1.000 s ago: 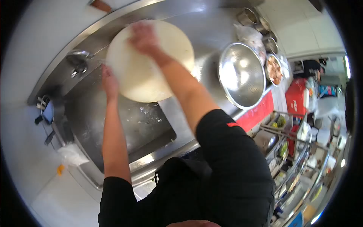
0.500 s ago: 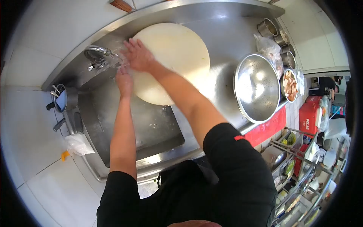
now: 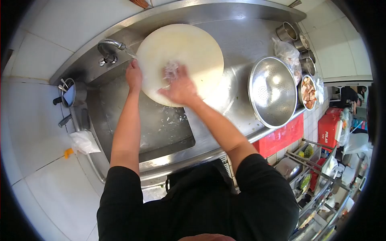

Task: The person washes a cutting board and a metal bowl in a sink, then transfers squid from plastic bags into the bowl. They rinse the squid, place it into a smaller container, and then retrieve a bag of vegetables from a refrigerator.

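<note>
Item: round chopping board (image 3: 189,52), thick, pale cream, a plain disc with a smooth face and no visible handle or groove. Surface wet; a patch of whitish foam or splashing water sits near its lower middle, just above the right hand. Position: propped over the far right corner of the sink (image 3: 120,120), its lower edge overhanging the basin, its upper part lying on the steel counter (image 3: 241,36). Whether it lies flat or leans against the back ledge cannot be told.

Left hand (image 3: 134,76): at the board's 9 o'clock edge, fingers curled around the rim, gripping it. A thin stream from the tap (image 3: 109,46) falls just at 11 o'clock of this hand, meeting the board's edge.

Right hand (image 3: 179,86): laid palm-down on the board's face at about 6 o'clock from its centre, fingers spread, pressed flat on the wet surface; holds nothing that can be made out.

Sink: stainless, basin floor wet with scattered white flecks.

Other entries:
- Perforated steel colander (image 3: 271,92), large, at 3 o'clock of the board, on the counter, apart from it.
- Steel bowl of chopped pieces (image 3: 309,91), just beyond the colander at 3 o'clock.
- Row of small steel pots (image 3: 295,40), at 2 o'clock of the board, with a clear plastic bag (image 3: 285,52) beside them.
- Utensil holder (image 3: 69,95), on the wall side at 9 o'clock of the sink.
</note>
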`<state>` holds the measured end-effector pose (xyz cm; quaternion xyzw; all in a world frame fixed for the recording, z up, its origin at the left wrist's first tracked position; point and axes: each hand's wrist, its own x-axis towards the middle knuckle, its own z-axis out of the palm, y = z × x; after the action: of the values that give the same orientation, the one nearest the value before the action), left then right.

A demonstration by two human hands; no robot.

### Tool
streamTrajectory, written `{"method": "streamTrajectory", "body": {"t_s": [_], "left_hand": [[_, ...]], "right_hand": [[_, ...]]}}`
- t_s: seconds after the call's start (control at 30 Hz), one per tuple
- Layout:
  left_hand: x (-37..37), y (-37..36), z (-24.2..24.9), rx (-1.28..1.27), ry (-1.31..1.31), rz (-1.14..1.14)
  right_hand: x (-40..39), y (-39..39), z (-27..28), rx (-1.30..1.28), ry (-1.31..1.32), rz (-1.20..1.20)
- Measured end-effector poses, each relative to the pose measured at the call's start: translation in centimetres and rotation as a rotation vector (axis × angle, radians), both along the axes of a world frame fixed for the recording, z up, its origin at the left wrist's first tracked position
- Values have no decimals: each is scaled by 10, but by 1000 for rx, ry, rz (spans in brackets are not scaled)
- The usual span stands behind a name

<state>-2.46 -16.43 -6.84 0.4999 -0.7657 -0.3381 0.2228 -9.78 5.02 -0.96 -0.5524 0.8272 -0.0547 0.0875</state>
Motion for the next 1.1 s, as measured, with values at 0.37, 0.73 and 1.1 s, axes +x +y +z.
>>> {"method": "streamTrajectory", "body": {"t_s": [0.37, 0.73, 1.1], "left_hand": [[7, 12, 27, -80, 47, -163], [-3, -6, 0, 5, 133, -270], [-11, 7, 16, -42, 67, -266]], "right_hand": [[-120, 0, -28, -218, 367, 68], [20, -38, -40, -334, -36, -11], [-118, -10, -14, -80, 299, -534]]}}
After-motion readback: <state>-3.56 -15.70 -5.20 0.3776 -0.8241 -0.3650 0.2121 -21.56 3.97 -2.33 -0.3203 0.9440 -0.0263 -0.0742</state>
